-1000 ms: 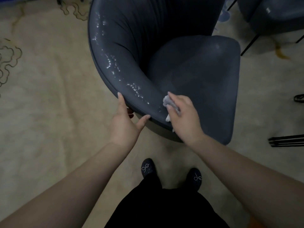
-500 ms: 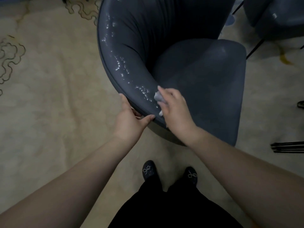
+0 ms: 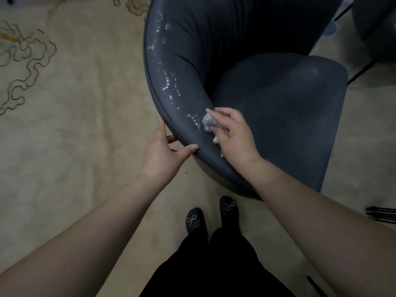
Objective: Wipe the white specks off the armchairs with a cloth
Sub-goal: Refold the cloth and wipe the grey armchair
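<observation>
The right hand [image 3: 234,137] squeezed a crumpled cloth [image 3: 209,123] against the armchair [image 3: 278,108], beside white specks [image 3: 194,122]. The left hand [image 3: 160,155] gripped its rim.

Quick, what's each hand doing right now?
Left hand: grips the armchair edge, thumb on top.
Right hand: holds the cloth against the chair's arm.

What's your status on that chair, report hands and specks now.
Right hand presses cloth on armchair rim. Left hand grips rim's outer edge. White specks remain along rim ahead. Nothing in the way.
</observation>
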Tool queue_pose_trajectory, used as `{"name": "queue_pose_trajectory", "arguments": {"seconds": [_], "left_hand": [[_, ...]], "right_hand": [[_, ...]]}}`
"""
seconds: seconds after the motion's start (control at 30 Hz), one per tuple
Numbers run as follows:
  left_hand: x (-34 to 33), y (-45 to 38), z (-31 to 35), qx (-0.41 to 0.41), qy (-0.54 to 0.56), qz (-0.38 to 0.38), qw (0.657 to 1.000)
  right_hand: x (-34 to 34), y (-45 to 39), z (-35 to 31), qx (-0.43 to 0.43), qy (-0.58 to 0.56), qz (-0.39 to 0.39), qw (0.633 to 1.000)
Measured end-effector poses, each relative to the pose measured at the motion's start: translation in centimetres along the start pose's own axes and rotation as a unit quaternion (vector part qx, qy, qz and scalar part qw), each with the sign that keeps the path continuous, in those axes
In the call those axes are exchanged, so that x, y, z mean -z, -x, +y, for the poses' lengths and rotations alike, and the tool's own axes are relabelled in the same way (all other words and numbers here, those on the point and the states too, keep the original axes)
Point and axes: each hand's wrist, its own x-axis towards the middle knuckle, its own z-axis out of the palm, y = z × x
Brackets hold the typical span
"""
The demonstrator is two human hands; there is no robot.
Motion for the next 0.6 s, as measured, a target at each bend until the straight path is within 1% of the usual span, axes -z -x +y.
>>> {"name": "queue_pose_trajectory", "arguments": {"seconds": [0.03, 0.07, 0.17, 0.2, 0.3, 0.4, 0.5, 0.6], "left_hand": [[0.1, -0.2, 0.1, -0.001, 0.014, 0.002, 1.000], [0.3, -0.5, 0.3, 0.001, 0.034, 0.007, 0.999], [0.5, -1.3, 0.7, 0.008, 0.074, 0.009, 0.997], [0.5, -1.4, 0.7, 0.012, 0.076, 0.006, 0.997], [0.1, -1.6, 0.8, 0.020, 0.078, 0.021, 0.997], [-0.2, -1.8, 0.4, 0.032, 0.102, 0.035, 0.994], [-0.4, -1.9, 0.1, 0.048, 0.108, 0.040, 0.992], [-0.7, -2.0, 0.0, 0.053, 0.107, 0.050, 0.992]], "right_hand": [[0.2, 0.2, 0.2, -0.004, -0.012, -0.004, 1.000], [0.5, 1.0, 0.4, 0.013, -0.011, -0.012, 1.000], [1.3, 3.9, 1.7, 0.090, 0.032, -0.023, 0.995], [1.3, 3.8, 2.0, 0.093, 0.038, -0.024, 0.995], [0.2, 0.3, 0.8, 0.061, -0.015, -0.046, 0.997], [-1.1, -3.0, -0.2, 0.057, -0.016, -0.043, 0.997], [-0.3, -1.2, 0.9, 0.061, -0.050, -0.053, 0.995], [0.8, 0.5, 1.8, 0.091, -0.036, -0.072, 0.993]]}}
